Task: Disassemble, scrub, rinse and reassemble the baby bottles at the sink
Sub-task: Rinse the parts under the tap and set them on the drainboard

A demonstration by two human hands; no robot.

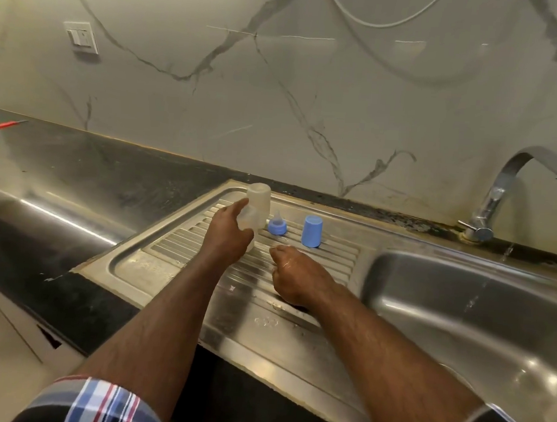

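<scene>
left hand (228, 237) grips a clear bottle (256, 209) on the drainboard (176, 253); right hand (294, 273) hangs loosely curled, holding nothing, near the blue cap (312, 231) and nipple ring (277, 225).

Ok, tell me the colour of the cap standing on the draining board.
Light blue plastic cap, head view.

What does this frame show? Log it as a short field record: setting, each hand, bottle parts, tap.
setting: steel sink with ribbed drainboard, dark countertop, marble-look wall
left hand: grips a translucent bottle body, held bottom-up over the drainboard
right hand: wet, fingers loosely curled, holds nothing, low over the drainboard
blue collar with teat: stands on the drainboard
blue cap: stands on the drainboard, right of the collar, apart from it
tap: spout turned right, no stream visible
other: red tool far left on the counter
</scene>
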